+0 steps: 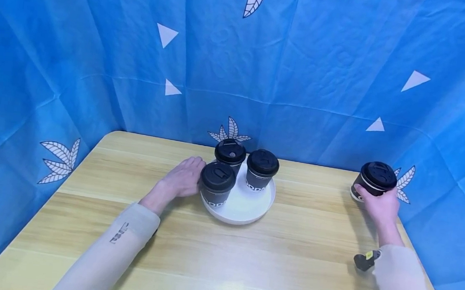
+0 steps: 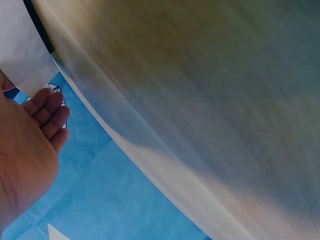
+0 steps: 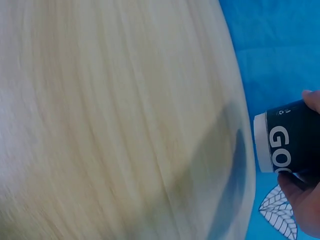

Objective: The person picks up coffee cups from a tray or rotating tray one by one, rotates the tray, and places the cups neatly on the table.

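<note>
My right hand [image 1: 382,210] grips a black paper coffee cup [image 3: 297,142] with a white base band and a black lid, near the table's right back corner. The cup leans, and white lettering shows on its side. Left of centre, my left hand [image 1: 185,178] lies beside a round white plate [image 1: 251,210], right by its left rim. In the left wrist view its fingers [image 2: 54,117] are loosely bent. Three lidded cups stand on the plate: a front cup [image 1: 217,185] close to the left hand, a back cup [image 1: 231,153] and a right cup [image 1: 262,169].
A light wooden table [image 1: 280,257] carries everything. Blue curtain [image 1: 329,56] with white triangles and leaves hangs behind it and down both sides. A small black device [image 1: 365,260] with a yellow label sits at the right cuff.
</note>
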Demonstrator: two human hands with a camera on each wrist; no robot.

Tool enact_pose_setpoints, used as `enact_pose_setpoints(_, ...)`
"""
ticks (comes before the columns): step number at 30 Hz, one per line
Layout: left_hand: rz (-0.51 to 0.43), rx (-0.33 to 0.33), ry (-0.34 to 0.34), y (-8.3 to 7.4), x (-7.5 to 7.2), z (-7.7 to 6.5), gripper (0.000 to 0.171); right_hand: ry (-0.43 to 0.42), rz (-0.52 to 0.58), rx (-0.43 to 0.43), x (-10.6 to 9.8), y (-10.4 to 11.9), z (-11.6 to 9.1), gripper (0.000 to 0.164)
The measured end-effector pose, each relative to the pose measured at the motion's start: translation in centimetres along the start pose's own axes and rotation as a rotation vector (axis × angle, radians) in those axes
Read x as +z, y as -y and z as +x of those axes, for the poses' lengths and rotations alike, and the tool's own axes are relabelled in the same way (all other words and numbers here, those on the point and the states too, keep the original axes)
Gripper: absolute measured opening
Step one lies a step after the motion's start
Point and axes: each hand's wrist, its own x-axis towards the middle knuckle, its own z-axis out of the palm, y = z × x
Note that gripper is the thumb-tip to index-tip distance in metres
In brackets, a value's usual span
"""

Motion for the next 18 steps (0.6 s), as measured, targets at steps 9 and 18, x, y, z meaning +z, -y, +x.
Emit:
enact_pose_setpoints(9, 0.009, 0.006, -0.010, 0.0, 0.1, 0.0, 0.037, 0.023, -0.035, 0.023, -0.1, -1.3, 0.8, 0.101)
enact_pose_setpoints(18, 0.017, 0.000, -0.002, -0.2, -0.1, 0.1, 0.039, 0.062, -0.047, 0.042, -0.2, -2.4, 1.3, 0.101)
